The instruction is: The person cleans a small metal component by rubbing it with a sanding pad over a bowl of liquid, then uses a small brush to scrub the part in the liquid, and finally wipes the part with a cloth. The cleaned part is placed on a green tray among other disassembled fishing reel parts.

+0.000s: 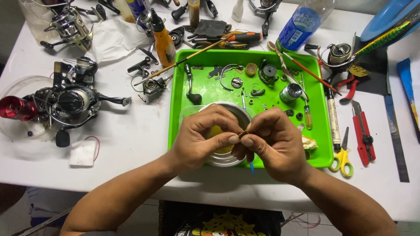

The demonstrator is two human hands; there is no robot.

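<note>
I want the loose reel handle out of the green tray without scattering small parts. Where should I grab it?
Grip the black knob of the metal reel handle from above: it is the bulkiest part, with bare green tray around it.

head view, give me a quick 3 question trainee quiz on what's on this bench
1. True or false: both hands pinch one small brass-coloured part between their fingertips.
2. What lies directly under the hands? A) a round metal tin with yellow contents B) a blue plate C) a red spool
3. Fill in: the loose reel parts sit in a bright ____ tray.

Key
1. True: left hand and right hand meet on it.
2. A
3. green
</note>
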